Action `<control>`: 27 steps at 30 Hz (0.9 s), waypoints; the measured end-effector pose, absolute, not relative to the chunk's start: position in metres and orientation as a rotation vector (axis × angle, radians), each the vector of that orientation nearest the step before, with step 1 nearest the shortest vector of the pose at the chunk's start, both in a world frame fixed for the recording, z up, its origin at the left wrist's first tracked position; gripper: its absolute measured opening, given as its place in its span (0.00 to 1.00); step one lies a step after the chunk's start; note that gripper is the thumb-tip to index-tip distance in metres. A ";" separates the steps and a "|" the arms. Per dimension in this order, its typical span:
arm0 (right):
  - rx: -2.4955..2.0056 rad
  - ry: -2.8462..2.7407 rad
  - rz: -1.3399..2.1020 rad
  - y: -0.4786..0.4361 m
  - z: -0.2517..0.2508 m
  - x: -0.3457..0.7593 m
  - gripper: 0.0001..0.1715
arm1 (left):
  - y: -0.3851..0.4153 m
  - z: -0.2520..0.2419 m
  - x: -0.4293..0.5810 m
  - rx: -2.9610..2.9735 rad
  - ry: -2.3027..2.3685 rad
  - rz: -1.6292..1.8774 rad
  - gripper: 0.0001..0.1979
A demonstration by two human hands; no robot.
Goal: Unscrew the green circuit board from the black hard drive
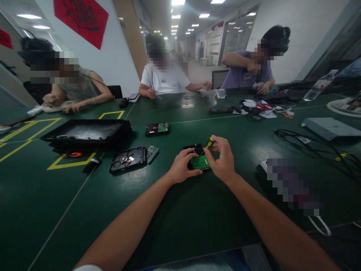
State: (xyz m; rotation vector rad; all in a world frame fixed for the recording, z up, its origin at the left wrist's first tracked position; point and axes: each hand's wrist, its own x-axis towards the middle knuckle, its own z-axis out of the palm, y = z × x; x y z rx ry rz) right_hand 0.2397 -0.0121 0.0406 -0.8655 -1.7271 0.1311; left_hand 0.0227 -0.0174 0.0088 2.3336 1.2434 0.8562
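Observation:
A hard drive with a green circuit board (200, 162) lies on the table in front of me, board side up. My left hand (182, 166) grips its left side, with fingers over the top and thumb along the near edge. In my right hand (222, 160) is a small yellow-and-black screwdriver (210, 142), pinched between thumb and fingers and tilted over the drive. Its tip is too small to make out. To the left sit another hard drive (128, 160), a loose circuit board (153, 153) beside it, and a third hard drive (158, 129) farther back.
Stacked black trays (87, 131) stand on the left of the green table (158, 210). A pixelated long object (291, 186), black cables (318, 146) and a grey box (331, 128) lie on the right. Several people sit across, near a plastic bottle (320, 86).

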 end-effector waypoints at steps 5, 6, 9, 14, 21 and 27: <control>-0.869 -1.734 0.139 -0.012 0.039 0.240 0.32 | -0.018 0.008 0.023 2.325 1.241 0.862 0.35; -0.871 -1.730 0.142 -0.011 0.039 0.240 0.32 | -0.018 0.008 0.023 2.320 1.242 0.863 0.35; -0.872 -1.715 0.149 -0.011 0.038 0.240 0.33 | -0.017 0.008 0.023 2.312 1.244 0.862 0.35; -0.861 -1.711 0.147 -0.012 0.040 0.239 0.32 | -0.017 0.009 0.023 2.319 1.244 0.857 0.35; -0.855 -1.713 0.163 -0.013 0.039 0.239 0.32 | -0.019 0.010 0.023 2.313 1.225 0.878 0.34; -0.854 -1.713 0.179 -0.013 0.039 0.239 0.32 | -0.017 0.008 0.022 2.317 1.249 0.846 0.35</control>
